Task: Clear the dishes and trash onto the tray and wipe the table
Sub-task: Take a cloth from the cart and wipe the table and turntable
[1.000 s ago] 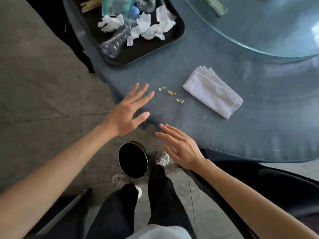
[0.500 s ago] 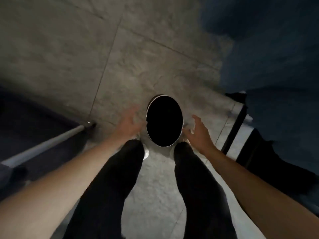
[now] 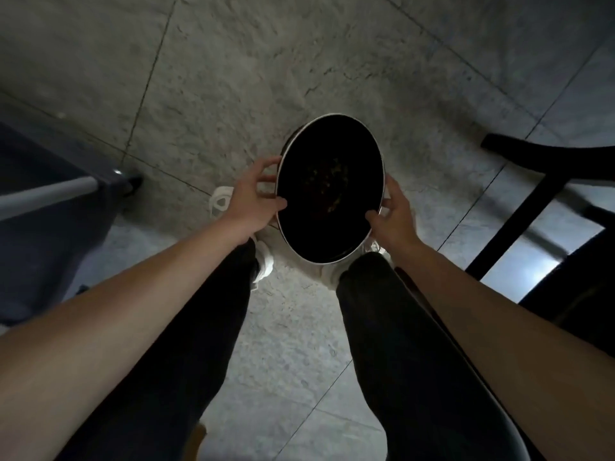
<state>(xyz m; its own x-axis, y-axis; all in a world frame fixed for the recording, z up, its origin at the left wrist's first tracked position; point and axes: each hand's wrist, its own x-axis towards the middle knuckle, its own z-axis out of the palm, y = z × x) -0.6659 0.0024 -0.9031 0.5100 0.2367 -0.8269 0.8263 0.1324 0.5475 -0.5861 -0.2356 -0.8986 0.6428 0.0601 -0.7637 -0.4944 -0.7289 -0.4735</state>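
bin: round trash bin (image 3: pixel 329 191) on the tile floor (image 3: pixel 299 61), between our feet, dead ahead at 12 o'clock from us; dark mouth faces up at us, pale rim all round, some brownish scraps dimly visible inside.
left hand: our left hand (image 3: pixel 251 197) sits at the bin's 9 o'clock; thumb hooked over the rim, fingers curled round the outer wall, so it grips.
right hand: our right hand (image 3: pixel 391 212) sits at the bin's 4 o'clock; thumb on the rim, fingers wrapped behind the wall, also gripping.
key relation: we hold the bin from both flanks, hands nearly opposite; neither hand is clearly nearer. Mouth reads as an oval, long axis roughly 12 to 6 o'clock, though that may be wide-angle skew.
lift or not: we cannot tell whether the base is on the floor or just clear of it.
room: open floor from 10 to 1 o'clock. Black chair frame (image 3: pixel 519 207) at 3 o'clock, well apart. Hanging blue tablecloth (image 3: pixel 43 234) and a pale table leg (image 3: pixel 46 194) at 9 o'clock, near our left forearm.
judgement: the likely move is straight up toward the table edge for the crumbs; we'd keep the mouth level and stay off the cloth at 9 o'clock.
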